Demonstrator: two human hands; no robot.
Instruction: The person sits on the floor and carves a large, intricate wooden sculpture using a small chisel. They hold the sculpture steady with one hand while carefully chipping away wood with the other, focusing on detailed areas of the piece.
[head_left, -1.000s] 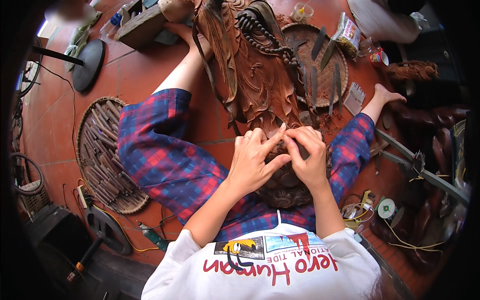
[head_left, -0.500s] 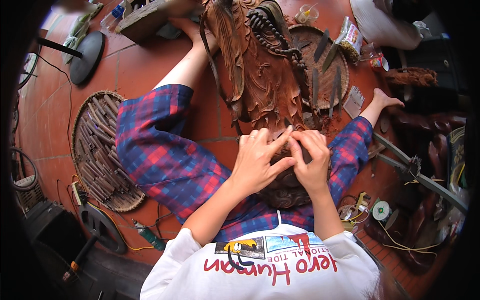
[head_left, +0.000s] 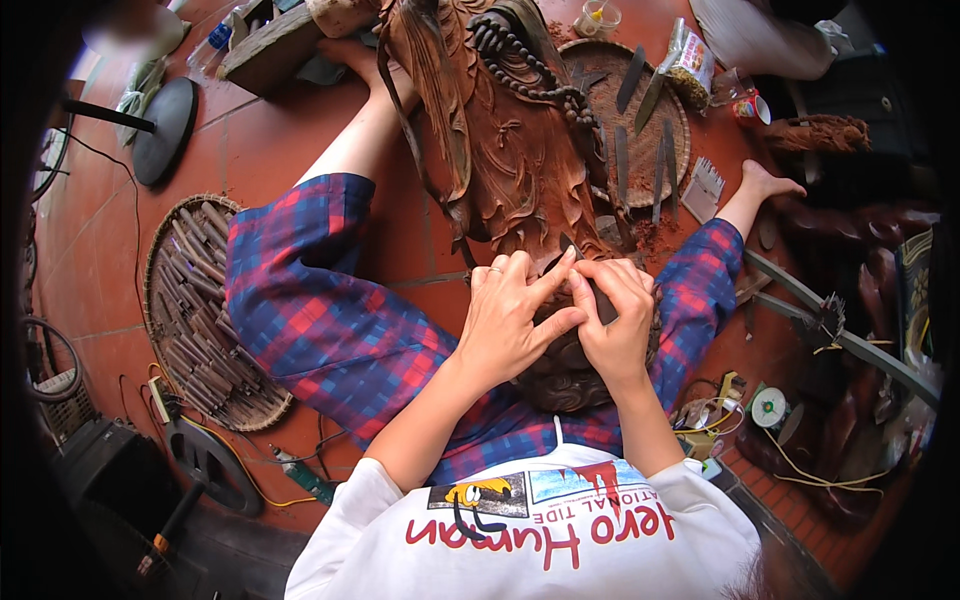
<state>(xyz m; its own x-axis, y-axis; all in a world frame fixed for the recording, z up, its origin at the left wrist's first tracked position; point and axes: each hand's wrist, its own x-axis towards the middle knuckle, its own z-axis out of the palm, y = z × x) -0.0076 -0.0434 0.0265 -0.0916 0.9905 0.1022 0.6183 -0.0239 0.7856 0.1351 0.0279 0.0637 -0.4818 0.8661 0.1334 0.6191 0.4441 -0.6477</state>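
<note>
A carved reddish-brown wooden statue (head_left: pixel 515 165) lies between my legs, with folded robes and a string of carved beads. Its dark, curly carved end (head_left: pixel 565 385) is nearest my body. My right hand (head_left: pixel 615 310) is closed around a dark flat file (head_left: pixel 606 308). The front of that file pokes out past the fingers, over the wood. Beside it, my left hand (head_left: pixel 505 315) rests on the carving with fingers stretched and thumb apart. Its index fingertip touches the file near the right fingertips. The exact spot under the file is hidden by my hands.
A round basket (head_left: pixel 683 115) with several dark flat files stands beyond on the right, a brush (head_left: pixel 703 188) near it. On the left, another basket (head_left: pixel 150 270) holds many carving tools. Cables (head_left: pixel 262 490) and a green bottle-like tool (head_left: pixel 303 474) lie lower left. Another person's pale clothing (head_left: pixel 760 40) shows upper right.
The view has shifted slightly, so the statue and baskets sit a little further left and up. Both hands keep nearly the same pose, the file still in my right hand.
</note>
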